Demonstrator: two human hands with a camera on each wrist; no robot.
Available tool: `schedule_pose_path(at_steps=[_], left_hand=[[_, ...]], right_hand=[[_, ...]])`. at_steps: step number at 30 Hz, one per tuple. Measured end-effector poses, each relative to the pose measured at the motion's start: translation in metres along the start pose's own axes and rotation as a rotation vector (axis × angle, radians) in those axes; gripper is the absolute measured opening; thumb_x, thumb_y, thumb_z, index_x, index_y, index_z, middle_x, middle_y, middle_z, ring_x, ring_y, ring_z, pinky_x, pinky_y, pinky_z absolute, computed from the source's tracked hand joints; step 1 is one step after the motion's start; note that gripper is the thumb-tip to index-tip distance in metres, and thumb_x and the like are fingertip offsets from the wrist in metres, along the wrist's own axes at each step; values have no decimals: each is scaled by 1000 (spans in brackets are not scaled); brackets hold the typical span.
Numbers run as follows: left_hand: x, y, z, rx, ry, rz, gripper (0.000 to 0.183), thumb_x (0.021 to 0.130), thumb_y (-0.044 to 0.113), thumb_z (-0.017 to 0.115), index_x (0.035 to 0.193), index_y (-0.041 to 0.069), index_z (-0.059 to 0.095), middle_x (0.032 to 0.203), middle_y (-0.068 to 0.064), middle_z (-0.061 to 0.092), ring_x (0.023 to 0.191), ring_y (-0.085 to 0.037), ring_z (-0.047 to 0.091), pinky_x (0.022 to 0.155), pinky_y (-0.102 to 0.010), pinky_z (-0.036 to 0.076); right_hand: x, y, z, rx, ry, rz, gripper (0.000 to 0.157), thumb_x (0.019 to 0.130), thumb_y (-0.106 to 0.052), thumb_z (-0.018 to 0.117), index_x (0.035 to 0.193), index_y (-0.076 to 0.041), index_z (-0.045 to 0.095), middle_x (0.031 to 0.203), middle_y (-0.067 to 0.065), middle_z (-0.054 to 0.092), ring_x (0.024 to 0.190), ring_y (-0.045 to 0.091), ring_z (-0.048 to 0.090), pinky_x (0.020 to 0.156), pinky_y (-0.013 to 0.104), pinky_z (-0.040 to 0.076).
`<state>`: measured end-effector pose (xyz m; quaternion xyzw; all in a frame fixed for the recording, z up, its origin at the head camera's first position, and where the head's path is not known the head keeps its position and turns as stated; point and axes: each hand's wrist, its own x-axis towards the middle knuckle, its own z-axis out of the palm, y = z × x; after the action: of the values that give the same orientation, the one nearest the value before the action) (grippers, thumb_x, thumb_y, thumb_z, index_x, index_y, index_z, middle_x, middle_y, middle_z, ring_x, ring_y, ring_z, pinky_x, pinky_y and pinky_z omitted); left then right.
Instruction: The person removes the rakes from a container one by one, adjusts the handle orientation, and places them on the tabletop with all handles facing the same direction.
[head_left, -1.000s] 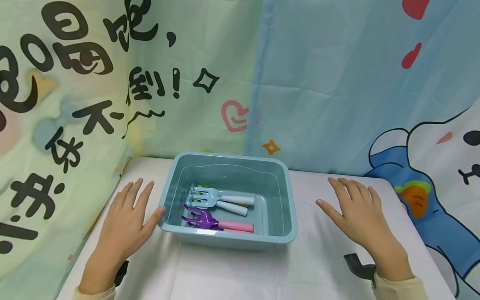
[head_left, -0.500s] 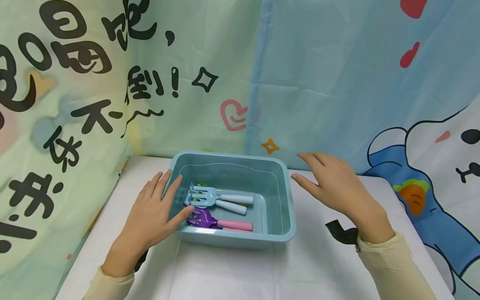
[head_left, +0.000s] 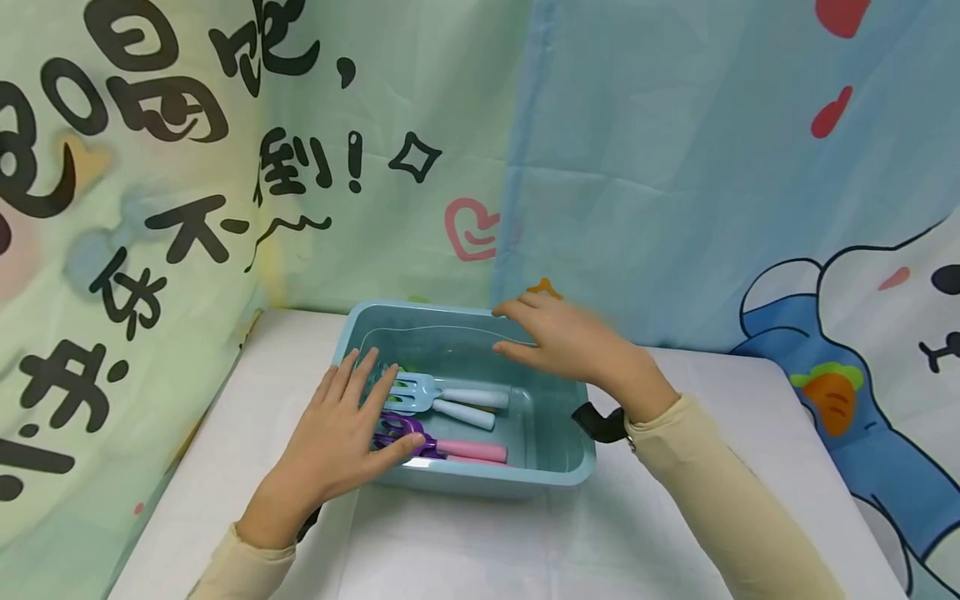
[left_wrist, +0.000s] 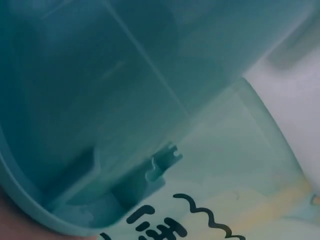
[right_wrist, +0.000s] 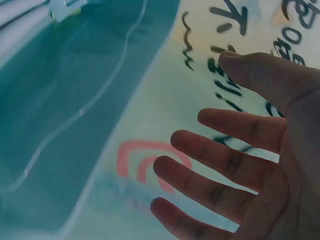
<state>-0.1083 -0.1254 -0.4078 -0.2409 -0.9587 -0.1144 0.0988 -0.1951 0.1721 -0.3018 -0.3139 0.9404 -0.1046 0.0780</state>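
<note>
A blue-grey plastic bin [head_left: 480,477] stands on the table, holding several small hand forks. The light blue forks [head_left: 416,392] have pale handles; the purple forks [head_left: 408,433] in front have pink handles. My left hand [head_left: 330,442] is over the bin's left end, fingers spread and straight, hiding part of that rim and some tines. Above the back right part of the bin, my right hand [head_left: 573,342] reaches in from the right with nothing in it. In the right wrist view its fingers [right_wrist: 215,150] are extended and apart, beside the bin wall [right_wrist: 100,130].
A white cloth covers the table [head_left: 450,550] around the bin. Behind it hangs a printed curtain [head_left: 637,183], close to the bin's back rim, and it continues along the left side. Black straps [head_left: 600,423] show at the wrists.
My left hand has moved right, from beside the bin to over its left end. The right hand has swung left and back from the table to above the bin. The forks stay put.
</note>
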Motion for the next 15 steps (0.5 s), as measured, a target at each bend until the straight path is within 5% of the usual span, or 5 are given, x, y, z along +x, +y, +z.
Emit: schedule_pose_path(at_steps=[10, 15], left_hand=[[-2, 3, 7, 22, -4, -18, 102, 85, 84, 40, 154, 9, 39, 160, -20, 27, 149, -42, 14, 117, -62, 11], [-2, 2, 9, 28, -1, -13, 105, 84, 86, 39, 154, 9, 39, 160, -20, 28, 149, -41, 13, 116, -62, 10]], right_hand=[[58, -7, 36, 255, -309, -119, 40, 98, -29, 67, 131, -7, 61, 121, 6, 65, 111, 22, 62, 92, 39, 52], [81, -8, 60, 308, -494, -92, 43, 96, -29, 68, 131, -5, 60, 117, 6, 66, 104, 18, 63, 86, 37, 54]])
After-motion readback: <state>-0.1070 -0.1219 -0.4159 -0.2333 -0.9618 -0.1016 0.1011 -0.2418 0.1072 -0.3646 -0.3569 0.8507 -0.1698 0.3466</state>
